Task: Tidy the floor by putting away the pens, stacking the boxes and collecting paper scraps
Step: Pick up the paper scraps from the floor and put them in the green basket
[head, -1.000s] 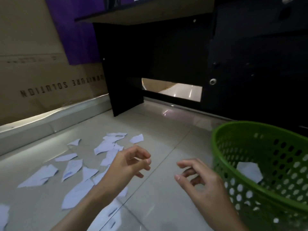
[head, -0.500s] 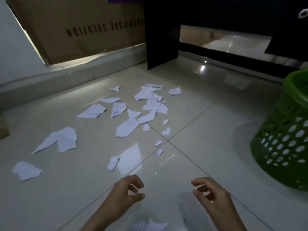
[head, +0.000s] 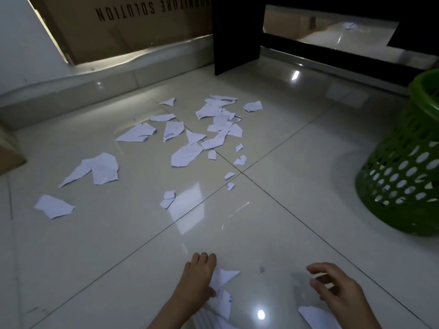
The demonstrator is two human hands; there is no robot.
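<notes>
Since earlier, left hand (head: 199, 279) has dropped onto a scrap (head: 222, 277), fingers pinching it; right hand (head: 337, 288) hovers, loosely curled, empty. Step: scrap collection. Next: lift, carry to basket (head: 403, 167).

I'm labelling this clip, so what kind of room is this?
Probably an office or study room: a dark desk on glossy tiles, a flat furniture carton against the wall, and a green waste basket near torn paper scraps.

Glossy pale tiled floor (head: 273, 222) (dimly lit) beneath a black desk (head: 235, 34).

"SOLUTION", upside down, on cardboard box (head: 133, 32)
</notes>
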